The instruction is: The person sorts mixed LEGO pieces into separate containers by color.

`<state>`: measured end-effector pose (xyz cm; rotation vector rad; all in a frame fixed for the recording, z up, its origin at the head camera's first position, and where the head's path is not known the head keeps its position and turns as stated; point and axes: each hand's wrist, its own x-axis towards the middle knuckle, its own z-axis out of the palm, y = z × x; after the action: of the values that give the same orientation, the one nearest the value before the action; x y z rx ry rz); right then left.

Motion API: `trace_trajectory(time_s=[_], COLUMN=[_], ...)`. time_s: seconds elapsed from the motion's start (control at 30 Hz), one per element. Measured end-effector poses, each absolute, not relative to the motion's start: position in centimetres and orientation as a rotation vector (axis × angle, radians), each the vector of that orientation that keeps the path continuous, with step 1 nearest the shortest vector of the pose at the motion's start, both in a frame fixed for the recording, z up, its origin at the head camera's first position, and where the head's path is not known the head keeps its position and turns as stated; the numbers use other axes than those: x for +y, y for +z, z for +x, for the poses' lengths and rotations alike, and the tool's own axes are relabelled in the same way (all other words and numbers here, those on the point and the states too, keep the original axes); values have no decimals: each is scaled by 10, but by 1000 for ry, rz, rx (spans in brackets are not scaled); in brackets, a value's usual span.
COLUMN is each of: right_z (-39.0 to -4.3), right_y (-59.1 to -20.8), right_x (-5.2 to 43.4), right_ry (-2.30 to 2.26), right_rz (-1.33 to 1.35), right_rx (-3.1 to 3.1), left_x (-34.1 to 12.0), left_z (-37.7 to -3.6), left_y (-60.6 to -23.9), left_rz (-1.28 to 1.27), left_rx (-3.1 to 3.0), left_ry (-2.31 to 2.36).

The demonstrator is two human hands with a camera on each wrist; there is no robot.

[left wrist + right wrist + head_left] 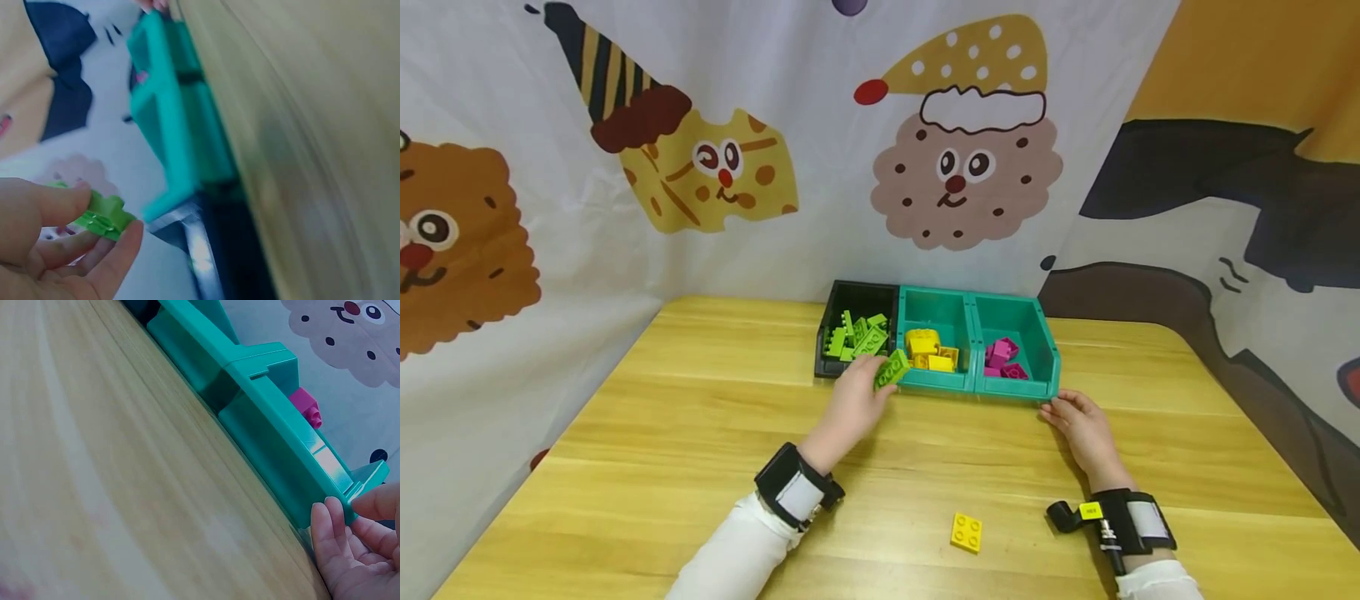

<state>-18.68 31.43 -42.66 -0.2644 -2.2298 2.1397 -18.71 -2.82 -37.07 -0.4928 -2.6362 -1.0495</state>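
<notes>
Head view shows us our left hand [853,398] pinching a green brick [891,368] just in front of the black bin [857,294]. Our right hand [1078,423], fingers only lightly bent, touches the teal bin's [1052,354] front corner. Behind both, a loose yellow brick [966,532] lies on the surface [662,433].

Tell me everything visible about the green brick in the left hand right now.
The green brick is a bright lime, glossy plastic building block with round studs on top. The left hand pinches it between thumb and fingers, tilted, just above the table in front of the black bin, near the seam with the neighbouring teal bin. Only the hand touches it.
</notes>
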Motion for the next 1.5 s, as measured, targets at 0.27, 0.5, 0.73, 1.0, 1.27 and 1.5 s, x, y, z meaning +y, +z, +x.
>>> trace_trajectory(time_s=[0.27, 0.5, 0.73, 1.0, 1.27, 1.5], right_z=[-185, -185, -187, -186, -186, -186], right_y=[-424, -425, -426, -425, -424, -424], right_x=[314, 314, 314, 313, 313, 312], right_ry=[2179, 2176, 2171, 2170, 2166, 2153], right_rz=[-225, -224, -229, -221, -223, -234], right_rx=[-2178, -2182, -2177, -2179, -2179, -2185], left_x=[-41, -46, -48, -46, -42, -39], left_z=[-230, -253, -259, -263, -264, -264], left_y=[-378, -383, -384, -383, -380, -379], left_rz=[-237, -105, -88, -57, -29, -73], left_rx=[-2609, -2685, -2752, -2737, -2776, -2809], left_ry=[-1090, -1070, -991, -925, -804, -582])
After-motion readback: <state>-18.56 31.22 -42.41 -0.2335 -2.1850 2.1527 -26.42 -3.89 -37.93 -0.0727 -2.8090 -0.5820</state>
